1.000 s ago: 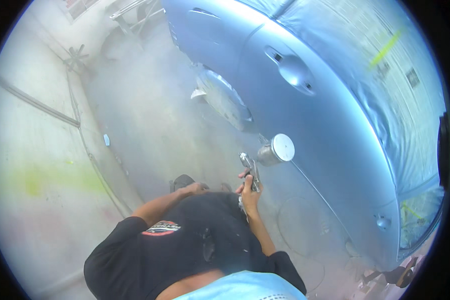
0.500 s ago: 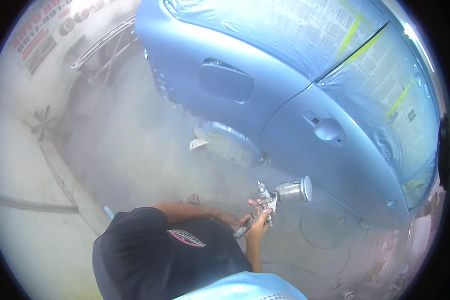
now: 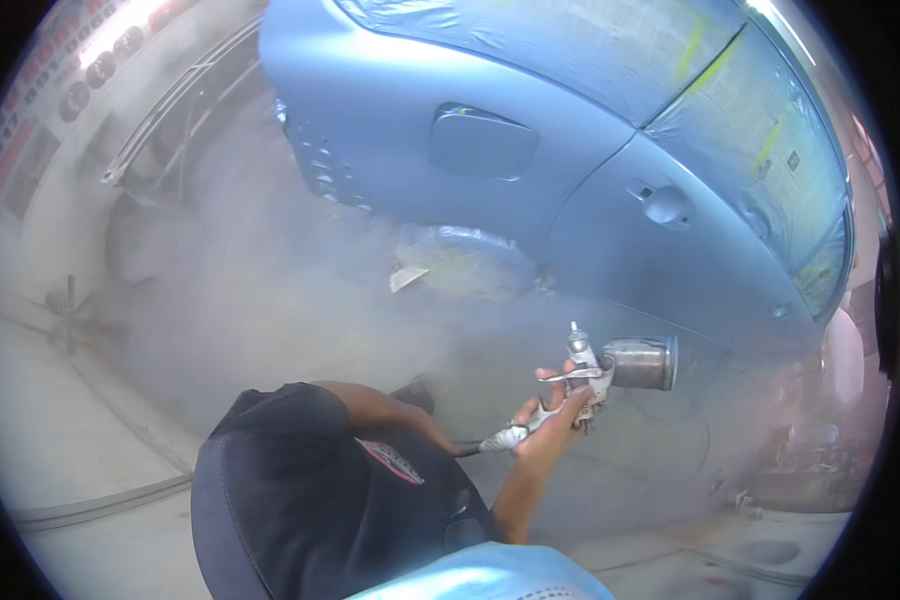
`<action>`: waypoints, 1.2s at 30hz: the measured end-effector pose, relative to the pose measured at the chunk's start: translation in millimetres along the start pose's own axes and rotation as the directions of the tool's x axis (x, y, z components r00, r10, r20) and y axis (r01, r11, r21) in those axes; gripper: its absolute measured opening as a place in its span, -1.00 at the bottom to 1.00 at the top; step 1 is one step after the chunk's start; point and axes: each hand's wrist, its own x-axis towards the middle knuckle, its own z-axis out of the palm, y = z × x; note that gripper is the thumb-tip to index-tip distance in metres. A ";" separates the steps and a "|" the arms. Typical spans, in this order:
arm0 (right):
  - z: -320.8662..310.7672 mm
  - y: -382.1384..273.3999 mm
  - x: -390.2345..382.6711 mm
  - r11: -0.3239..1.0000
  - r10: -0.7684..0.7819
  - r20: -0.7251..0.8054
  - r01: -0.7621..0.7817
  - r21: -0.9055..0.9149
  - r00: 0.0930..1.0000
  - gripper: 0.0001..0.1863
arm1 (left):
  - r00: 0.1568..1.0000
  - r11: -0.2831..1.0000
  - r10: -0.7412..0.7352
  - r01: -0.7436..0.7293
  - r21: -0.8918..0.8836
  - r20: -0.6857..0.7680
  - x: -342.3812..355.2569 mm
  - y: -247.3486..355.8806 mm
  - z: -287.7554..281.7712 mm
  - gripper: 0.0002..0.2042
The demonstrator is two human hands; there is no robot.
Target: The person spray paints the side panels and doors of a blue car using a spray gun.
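My right hand (image 3: 555,420) grips a silver spray gun (image 3: 585,370) with a metal cup (image 3: 642,362) pointing sideways to the right and a hose connection wrapped in pale material below. My left hand (image 3: 432,435) is low in front of my dark shirt, beside the black hose (image 3: 468,448); its fingers are hidden. Beyond the gun is a light-blue car body (image 3: 570,90) with a door handle (image 3: 667,205), a rounded-square flap (image 3: 484,141), plastic and newspaper masking over the windows (image 3: 730,120), and a covered wheel (image 3: 460,260). Pale haze hangs around the car's lower side.
A pale wall with a printed banner (image 3: 40,120) curves along the left, with a metal frame (image 3: 185,110) beside it. A dark cross-shaped stand (image 3: 70,320) is low at the left. Blurred objects (image 3: 800,460) lie at the right beyond the car.
My view has swung toward the car's rear, bringing the flap and banner into sight. The spray gun has moved rightward in the picture, still in my right hand, and my left arm has shifted along.
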 end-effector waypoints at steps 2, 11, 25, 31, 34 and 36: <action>17.6 -6.7 -13.5 0.996 -0.059 -0.034 0.057 -0.067 0.998 -0.38 | 0.999 0.999 -0.030 0.030 -0.025 -0.031 -39.9 -15.6 4.8 -0.37; 58.6 -44.8 -47.8 0.960 -0.151 -0.024 0.141 -0.241 0.988 -0.37 | 0.965 0.987 -0.151 0.135 -0.089 -0.216 -180.7 -103.9 -2.1 -0.39; 195.1 -52.3 -150.7 0.851 -0.499 -0.100 0.464 -0.247 0.861 -0.37 | 0.894 0.970 -0.239 0.238 -0.049 -0.379 -343.9 -254.5 -61.4 -0.40; 218.8 -76.3 -169.8 0.817 -0.563 -0.090 0.537 -0.211 0.822 -0.32 | 0.764 0.911 -0.321 0.410 0.038 -0.559 -397.6 -283.6 -44.9 -0.41; 203.4 -76.4 -163.8 0.855 -0.471 0.026 0.463 -0.234 0.882 -0.33 | 0.721 0.871 -0.109 0.402 0.284 -0.685 -357.3 -302.0 -23.6 -0.39; 181.2 -74.3 -144.2 0.821 -0.534 0.036 0.528 -0.216 0.845 -0.37 | 0.784 0.941 -0.092 0.270 0.204 -0.614 -325.9 -269.1 -13.9 -0.35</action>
